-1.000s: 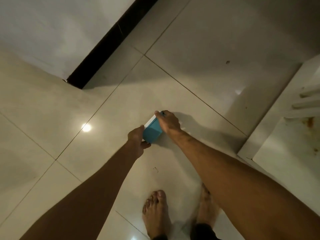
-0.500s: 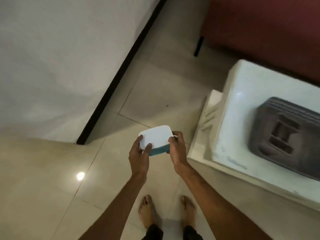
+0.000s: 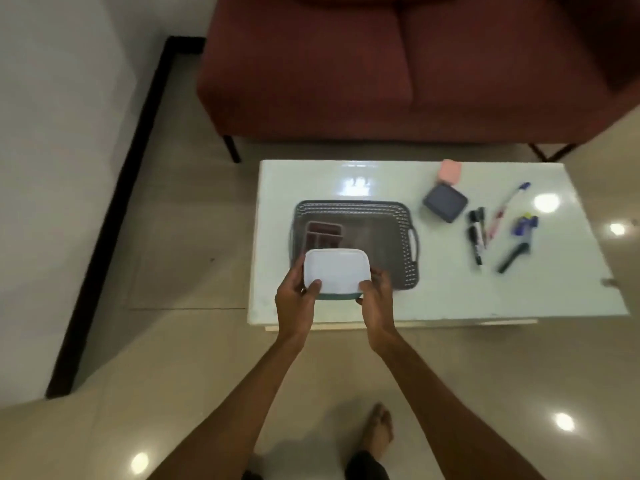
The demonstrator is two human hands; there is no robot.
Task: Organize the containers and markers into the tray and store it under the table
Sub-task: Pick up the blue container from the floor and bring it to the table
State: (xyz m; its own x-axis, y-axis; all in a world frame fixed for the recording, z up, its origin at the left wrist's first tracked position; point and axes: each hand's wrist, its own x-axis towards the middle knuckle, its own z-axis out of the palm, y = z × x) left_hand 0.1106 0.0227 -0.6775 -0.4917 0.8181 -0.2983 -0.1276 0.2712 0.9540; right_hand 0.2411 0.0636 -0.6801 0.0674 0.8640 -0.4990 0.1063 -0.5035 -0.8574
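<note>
A teal container with a white lid (image 3: 335, 270) is held level between my left hand (image 3: 296, 299) and my right hand (image 3: 377, 299), above the near left corner of the grey tray (image 3: 398, 220). The tray lies on the white table (image 3: 450, 299) and holds a brown divided organizer (image 3: 323, 233). Right of the tray sit a dark square container (image 3: 445, 202) and a pink container (image 3: 449, 172). Further right lie black markers (image 3: 476, 233), a pink-and-blue pen (image 3: 502, 209), a blue item (image 3: 524, 225) and a dark green marker (image 3: 512, 258).
A dark red sofa (image 3: 381, 64) stands right behind the table. A white wall with a black skirting (image 3: 114, 188) runs along the left. Glossy beige floor tiles lie around the table, and my bare foot (image 3: 379, 431) is below.
The container was picked up from the floor and raised. My view swung up from the floor to the table, and the container is now over the tray's near left corner.
</note>
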